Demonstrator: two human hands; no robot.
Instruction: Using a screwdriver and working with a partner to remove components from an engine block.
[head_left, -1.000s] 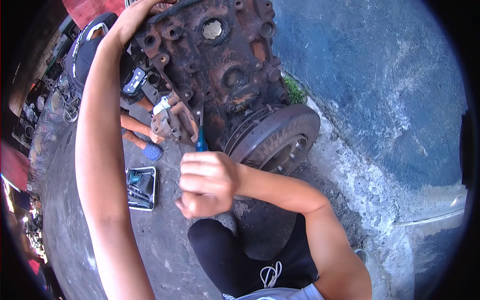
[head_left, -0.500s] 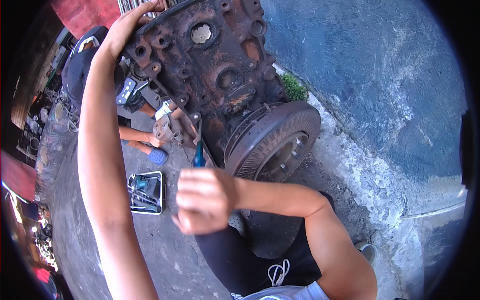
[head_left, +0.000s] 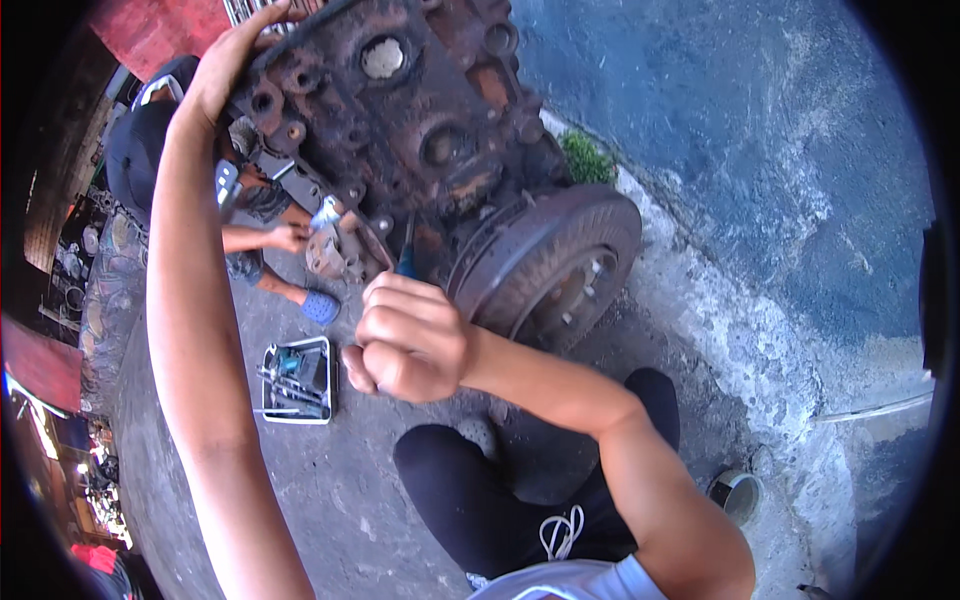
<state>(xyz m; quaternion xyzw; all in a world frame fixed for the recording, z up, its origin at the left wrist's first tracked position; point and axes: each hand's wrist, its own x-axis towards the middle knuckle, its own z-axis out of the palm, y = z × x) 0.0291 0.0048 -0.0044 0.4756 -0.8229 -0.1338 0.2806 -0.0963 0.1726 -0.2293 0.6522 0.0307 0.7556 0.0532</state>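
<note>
A rusty, dark engine block [head_left: 415,110] stands upright before me. My left hand [head_left: 225,75] reaches to its upper left edge, with the fingers hooked over the rim and partly out of the picture. Lower down, my right hand [head_left: 410,340] is closed in a fist around the blue-green handle of a screwdriver [head_left: 406,262]. Its thin shaft points up at the block's lower left side; blur hides whether the tip touches. Right of that fist, a large dark pulley wheel [head_left: 560,265] sits on the block's lower end.
A white-rimmed tray of tools [head_left: 296,380] lies on the concrete floor at left. Beyond my left arm another person in a dark cap [head_left: 135,155] crouches, one hand near a rusty metal part [head_left: 345,250]. A blue wall [head_left: 720,130] rises at right, with a small container [head_left: 737,495] near its foot.
My right fist and the screwdriver have moved upward, nearer the block. My left hand keeps its hold on the rim. The other person's hand has moved up toward the rusty part.
</note>
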